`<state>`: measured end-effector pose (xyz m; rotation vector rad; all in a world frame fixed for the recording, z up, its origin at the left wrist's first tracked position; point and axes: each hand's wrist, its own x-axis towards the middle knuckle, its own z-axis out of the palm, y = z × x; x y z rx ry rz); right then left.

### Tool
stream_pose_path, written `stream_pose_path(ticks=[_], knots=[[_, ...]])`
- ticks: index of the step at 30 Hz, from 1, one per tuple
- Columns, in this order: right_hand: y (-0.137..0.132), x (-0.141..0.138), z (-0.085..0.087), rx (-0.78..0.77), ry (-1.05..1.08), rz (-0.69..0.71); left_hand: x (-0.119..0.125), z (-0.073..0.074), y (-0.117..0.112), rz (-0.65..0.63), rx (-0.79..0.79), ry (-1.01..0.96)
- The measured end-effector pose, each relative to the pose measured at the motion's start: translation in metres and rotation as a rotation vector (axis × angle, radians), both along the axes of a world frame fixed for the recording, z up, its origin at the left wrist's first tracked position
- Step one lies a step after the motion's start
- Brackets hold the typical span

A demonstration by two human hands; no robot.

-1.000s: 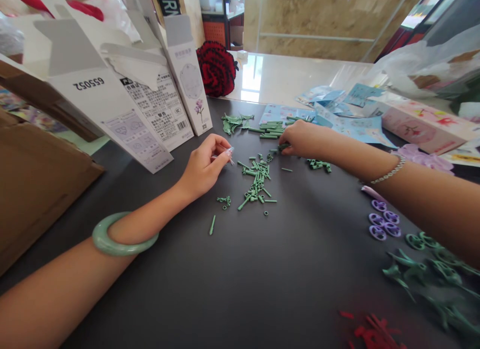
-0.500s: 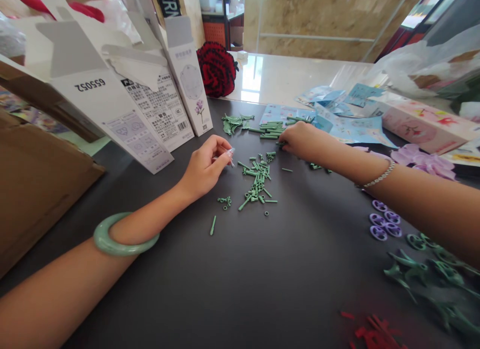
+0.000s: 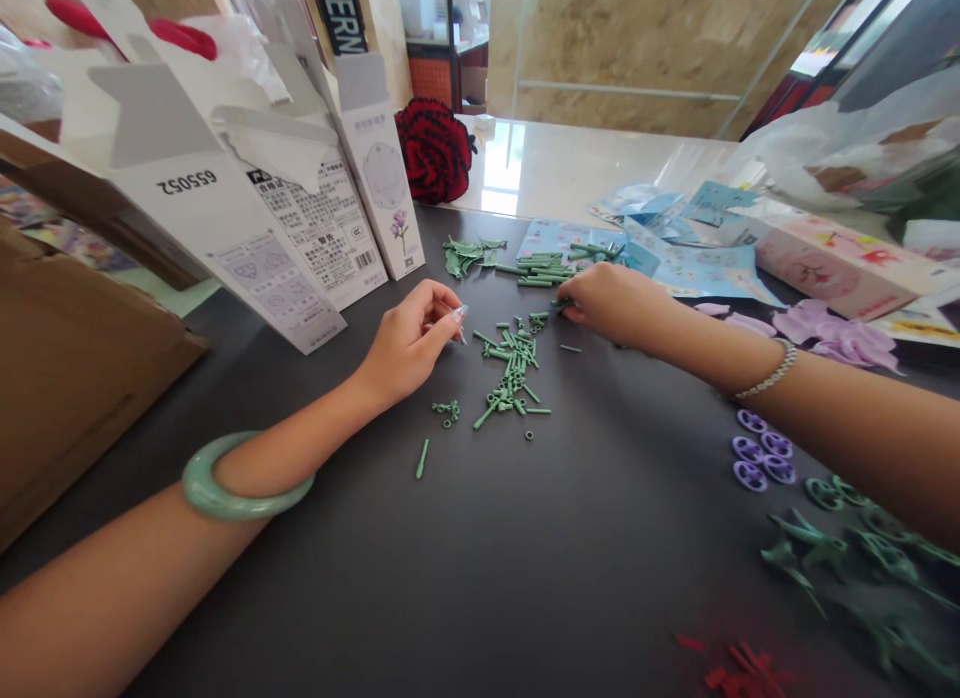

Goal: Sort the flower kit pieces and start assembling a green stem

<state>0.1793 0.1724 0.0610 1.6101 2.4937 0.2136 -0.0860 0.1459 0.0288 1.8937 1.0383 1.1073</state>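
My left hand (image 3: 416, 336) is closed, its fingertips pinched together left of the loose green pieces; what they hold, if anything, is hidden. My right hand (image 3: 604, 300) reaches across the table, fingers pinched down on a small green plastic piece (image 3: 559, 304) that shows at the fingertips. Between the hands lies a loose pile of small green rods and rings (image 3: 514, 363). Longer green stems (image 3: 546, 270) are bundled just beyond my right fingertips. Green leaf pieces (image 3: 469, 256) sit farther left. Near me are a single green peg (image 3: 422, 459) and a small cluster of green connectors (image 3: 448, 411).
White printed boxes (image 3: 307, 228) stand at the left, by a brown carton (image 3: 82, 378). A red-black flower (image 3: 433, 150) is behind. At right are blue sheets (image 3: 697, 263), a pink box (image 3: 832, 253), lilac petals (image 3: 832, 333), purple rings (image 3: 765, 458) and red pieces (image 3: 742, 668).
The whole view has shifted slightly, with the scene sitting a little lower. My right hand stays by the stems with its fingers pinched, and my left hand keeps its closed pose.
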Motion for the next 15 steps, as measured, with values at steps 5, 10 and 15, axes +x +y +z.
stream_pose_path(ticks=[5,10,15], knots=[[-0.012,-0.011,0.015,-0.006,-0.105,-0.081,0.0,0.001,-0.001,0.005,-0.004,0.005],[-0.015,-0.011,0.021,0.0,-0.125,-0.111,0.0,0.001,-0.001,0.004,-0.008,0.016],[-0.009,-0.012,0.016,-0.007,0.007,0.042,0.001,0.001,-0.001,0.001,-0.014,0.015]])
